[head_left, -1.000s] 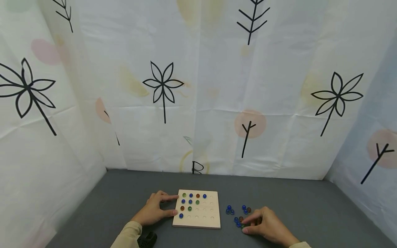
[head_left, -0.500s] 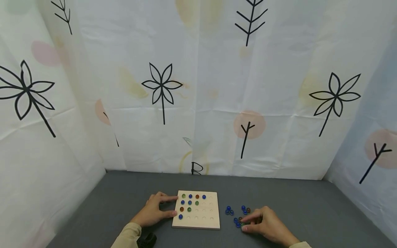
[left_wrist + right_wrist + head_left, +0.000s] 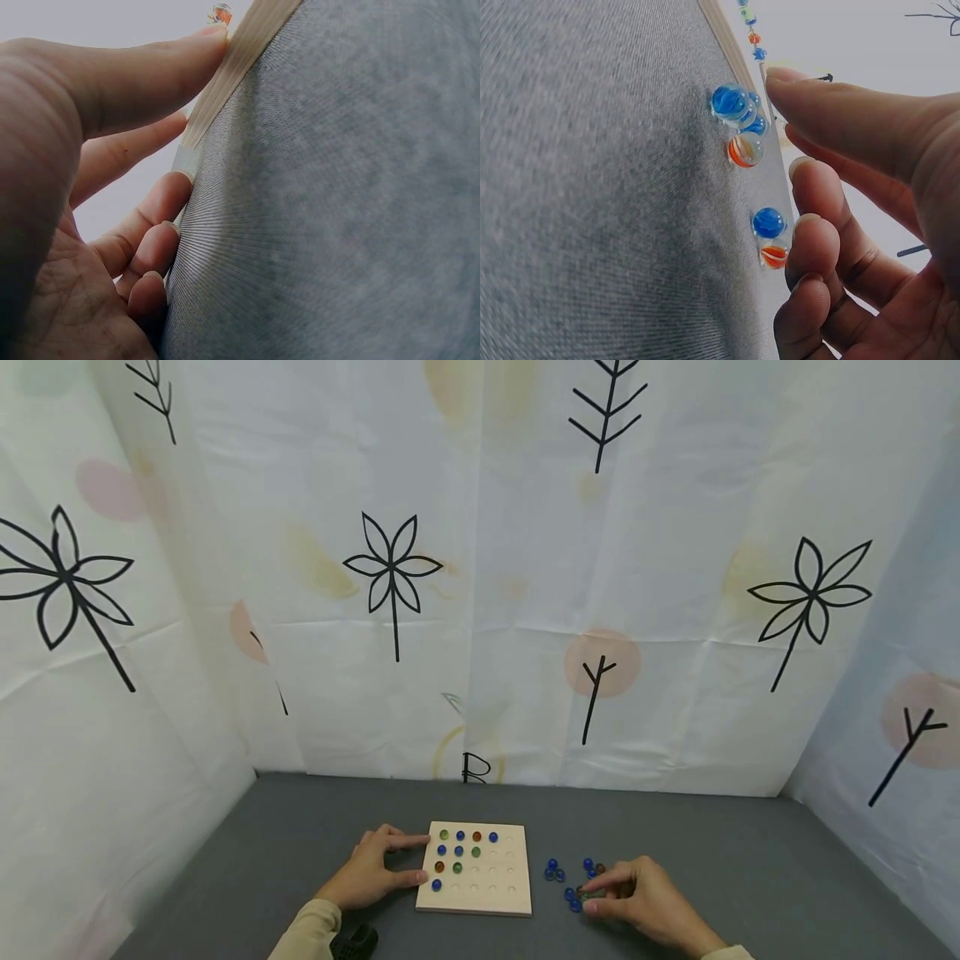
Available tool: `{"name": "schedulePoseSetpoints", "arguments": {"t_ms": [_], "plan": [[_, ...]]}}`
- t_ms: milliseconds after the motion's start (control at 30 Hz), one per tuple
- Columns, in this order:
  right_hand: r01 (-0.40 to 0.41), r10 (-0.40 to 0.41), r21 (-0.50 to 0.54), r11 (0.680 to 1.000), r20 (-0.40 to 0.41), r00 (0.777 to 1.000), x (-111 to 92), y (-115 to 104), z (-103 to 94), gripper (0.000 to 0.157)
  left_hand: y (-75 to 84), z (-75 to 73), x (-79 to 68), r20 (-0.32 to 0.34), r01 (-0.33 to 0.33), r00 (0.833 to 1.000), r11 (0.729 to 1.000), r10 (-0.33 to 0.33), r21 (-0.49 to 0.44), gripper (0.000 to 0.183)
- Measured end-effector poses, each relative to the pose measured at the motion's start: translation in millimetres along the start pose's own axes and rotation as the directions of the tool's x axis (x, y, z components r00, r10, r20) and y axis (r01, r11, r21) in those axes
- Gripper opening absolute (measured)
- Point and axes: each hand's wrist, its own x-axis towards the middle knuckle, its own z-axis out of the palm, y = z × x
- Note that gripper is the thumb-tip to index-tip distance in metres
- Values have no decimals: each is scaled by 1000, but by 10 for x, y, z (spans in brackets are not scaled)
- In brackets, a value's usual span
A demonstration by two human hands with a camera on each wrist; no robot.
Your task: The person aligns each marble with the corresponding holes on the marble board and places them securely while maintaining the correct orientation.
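Note:
A square pale wooden board [image 3: 491,889] with rows of shallow dimples lies on the table. Green, blue and brown-orange marbles fill the dimples toward its back left. My left hand [image 3: 375,868] touches the board's left edge, thumb and index finger spread apart along it. In the left wrist view the thumb [image 3: 150,79] lies against the wooden edge. To the board's right, my right hand [image 3: 648,902] pinches a green marble [image 3: 589,896] between thumb and index finger. Its thumb [image 3: 847,112] hides that marble in the right wrist view. Close by sit blue marbles [image 3: 573,905] and an orange-streaked marble [image 3: 745,150].
Three blue marbles [image 3: 552,864] sit grouped nearer the board. Behind the right fingers is another cluster with a blue marble [image 3: 588,863] and a brown one [image 3: 600,868]. A black object [image 3: 356,942] shows by the left sleeve. Patterned white cloth [image 3: 510,710] encloses the grey table [image 3: 337,810].
The right thumb and index finger have closed on the green marble and shifted slightly away from the table's front. The left hand and board keep their places; the view tilted slightly.

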Motion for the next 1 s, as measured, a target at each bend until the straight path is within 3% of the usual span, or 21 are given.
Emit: {"name": "schedulePoseSetpoints", "arguments": {"t_ms": [1000], "plan": [[-19, 17, -21, 1000, -65, 998, 61, -183, 175, 23, 3, 12, -1, -7, -10, 1000, 1000, 10, 21, 54]]}}
